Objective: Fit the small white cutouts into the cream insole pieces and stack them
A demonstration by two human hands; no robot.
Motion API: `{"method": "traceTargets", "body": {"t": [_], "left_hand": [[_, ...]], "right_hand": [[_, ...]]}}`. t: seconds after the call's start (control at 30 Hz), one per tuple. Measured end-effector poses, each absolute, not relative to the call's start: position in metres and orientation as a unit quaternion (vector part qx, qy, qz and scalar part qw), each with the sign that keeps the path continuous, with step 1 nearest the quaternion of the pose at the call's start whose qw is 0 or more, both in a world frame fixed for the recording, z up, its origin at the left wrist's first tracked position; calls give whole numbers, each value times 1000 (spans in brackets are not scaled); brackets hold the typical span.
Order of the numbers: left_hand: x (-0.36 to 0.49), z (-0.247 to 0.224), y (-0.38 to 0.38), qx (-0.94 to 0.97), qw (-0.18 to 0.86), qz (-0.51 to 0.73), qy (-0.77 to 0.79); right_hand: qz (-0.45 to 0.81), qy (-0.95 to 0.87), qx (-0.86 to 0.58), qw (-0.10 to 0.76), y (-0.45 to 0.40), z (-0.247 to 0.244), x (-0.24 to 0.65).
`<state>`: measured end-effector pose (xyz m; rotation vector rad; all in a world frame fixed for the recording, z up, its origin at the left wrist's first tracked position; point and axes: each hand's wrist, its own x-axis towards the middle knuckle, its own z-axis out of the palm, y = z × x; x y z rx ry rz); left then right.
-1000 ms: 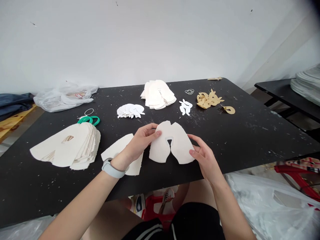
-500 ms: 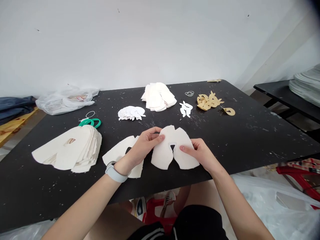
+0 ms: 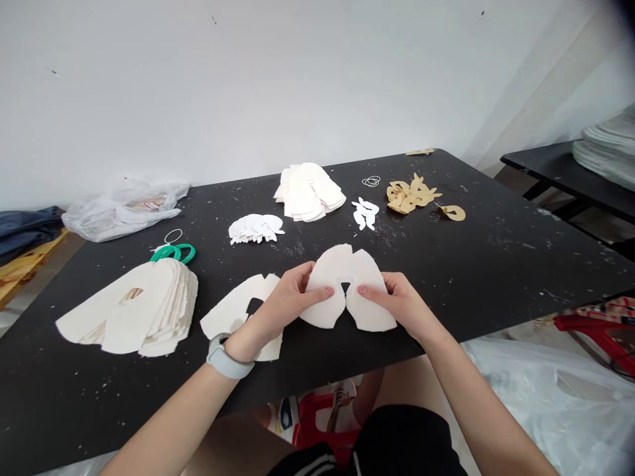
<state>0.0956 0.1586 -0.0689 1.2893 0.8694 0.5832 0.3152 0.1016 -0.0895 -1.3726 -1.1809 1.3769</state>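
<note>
A white rounded fabric piece [image 3: 322,281] with a small dark opening at its centre is held just above the table's front part. My left hand [image 3: 292,291] grips its left side, thumb on top and fingers behind. My right hand [image 3: 397,294] pinches the right side the same way. A second white piece [image 3: 225,311] lies on the black table, partly under my left wrist. To the left sits a thick stack of white pieces [image 3: 124,304], with green scissor handles [image 3: 169,253] showing behind it.
Farther back on the black table [image 3: 223,198] are another white stack [image 3: 310,192], small white cutouts [image 3: 255,228], more white cutouts [image 3: 366,213], tan cutouts [image 3: 411,196], thin rings [image 3: 371,181] and a plastic bag [image 3: 124,210]. A side table [image 3: 540,162] stands right.
My left thumb has slid lower and inward on the held piece, nearer its central opening. The camera view has shifted slightly.
</note>
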Motion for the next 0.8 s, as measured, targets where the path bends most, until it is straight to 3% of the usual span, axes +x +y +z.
{"method": "traceTargets", "body": {"t": [0.33,0.53,0.6,0.7,0.8], "left_hand": [[98,-69,156,487,731,279,387],[98,-69,155,475,743,288,374],[98,-70,155,523,711,309,355],[98,-74,157,652,573,339,362],[97,-78,161,741,417,331,409]], "right_hand": [[567,-457,-492,477,100,-89,315],[470,-533,-529,463,101,-94,314],[377,-558,-555,489,97,-95,315],[98,-618,-568,535,84,-94,314],[-110,-668,-561,476,65,-96,310]]}}
